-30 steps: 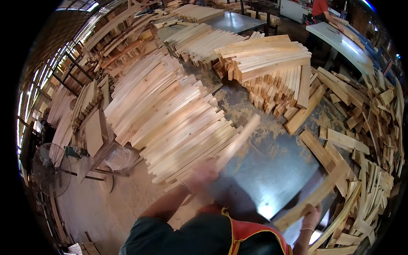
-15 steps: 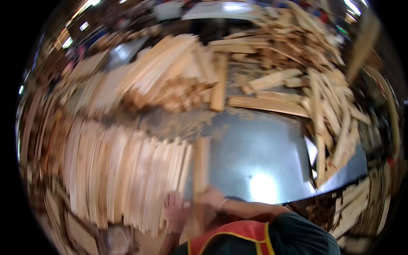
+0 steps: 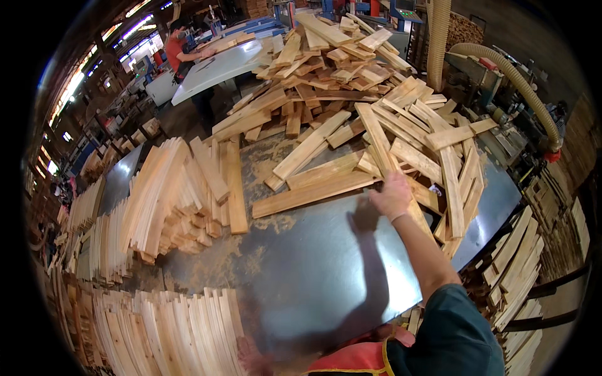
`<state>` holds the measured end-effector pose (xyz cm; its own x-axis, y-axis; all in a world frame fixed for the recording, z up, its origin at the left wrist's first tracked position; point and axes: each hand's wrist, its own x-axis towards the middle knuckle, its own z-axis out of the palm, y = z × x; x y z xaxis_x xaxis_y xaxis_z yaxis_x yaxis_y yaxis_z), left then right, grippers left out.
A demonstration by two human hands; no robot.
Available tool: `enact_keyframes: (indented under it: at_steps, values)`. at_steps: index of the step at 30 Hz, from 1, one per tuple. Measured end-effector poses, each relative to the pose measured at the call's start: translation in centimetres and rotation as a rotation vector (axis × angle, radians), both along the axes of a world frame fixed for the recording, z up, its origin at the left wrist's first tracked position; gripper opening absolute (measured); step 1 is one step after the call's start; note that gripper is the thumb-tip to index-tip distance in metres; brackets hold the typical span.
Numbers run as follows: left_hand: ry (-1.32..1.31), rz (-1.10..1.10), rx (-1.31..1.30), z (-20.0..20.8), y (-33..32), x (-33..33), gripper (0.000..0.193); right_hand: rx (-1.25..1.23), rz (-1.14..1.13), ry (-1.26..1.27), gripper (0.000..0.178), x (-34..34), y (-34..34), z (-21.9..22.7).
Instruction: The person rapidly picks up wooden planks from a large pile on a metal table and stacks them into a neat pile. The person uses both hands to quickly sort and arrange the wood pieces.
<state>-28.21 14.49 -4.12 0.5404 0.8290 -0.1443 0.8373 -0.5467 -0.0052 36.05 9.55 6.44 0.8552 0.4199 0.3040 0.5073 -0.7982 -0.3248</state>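
Observation:
My right hand [image 3: 392,195] reaches out to the heap of loose boards at the right, with its fingers closed round the edge of a long wooden board [image 3: 374,135]. That board lies slantwise over others in the heap. Low in the picture, my left hand [image 3: 252,358] is smeared by motion beside the right end of a row of upright-packed wooden strips [image 3: 169,329]; its fingers cannot be made out. A flat wooden board [image 3: 313,195] rests on the metal tabletop [image 3: 326,257], left of my right hand.
A stack of wooden strips [image 3: 157,194] stands on the left of the table, with sawdust [image 3: 216,260] near it. Behind rises a big heap of boards [image 3: 338,69]. A co-worker [image 3: 177,50] stands at a white table [image 3: 219,72]. A ribbed hose [image 3: 520,75] hangs at right.
The view has swung toward the heap. My right hand has left the board beside the strip row and now grips one in the heap. My left hand stays near the row.

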Motion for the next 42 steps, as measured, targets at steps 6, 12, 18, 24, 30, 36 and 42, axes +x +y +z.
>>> enact_keyframes:
  at_steps: [6, 12, 18, 24, 30, 36, 42]
  values:
    - [-0.076, -0.223, -0.326, 4.6, -2.0, 19.8, 0.087, -0.009, 0.025, 0.538, 0.094, 9.9, -5.5, -3.0]
    - [-0.392, -0.017, -0.890, 10.4, -5.0, 29.5, 0.072, 0.939, 0.295, 1.305, 0.103, -0.2, -5.7, -3.9]
    - [-1.306, 0.098, -1.620, 1.9, -4.7, 29.0, 0.047, 0.919, 0.548, 1.578, 0.062, -15.5, -5.3, -2.5]
    - [-1.190, 0.364, -1.482, -1.7, -6.4, 20.4, 0.046, -0.036, 0.659, 1.567, 0.072, -25.5, -12.9, -6.3]
    - [-0.375, 0.584, -0.606, 5.7, -5.6, 19.2, 0.091, -0.869, 1.134, 1.167, 0.070, -34.8, -10.4, -2.7]
    - [-0.253, 0.459, -0.384, 6.5, -2.1, 10.4, 0.089, -0.361, 1.234, 1.187, 0.073, -34.6, -7.6, -7.5]
    - [-0.075, 0.257, 0.237, 0.0, -2.6, -3.4, 0.085, -0.168, 0.851, 1.130, 0.061, -25.3, -11.3, -4.1]
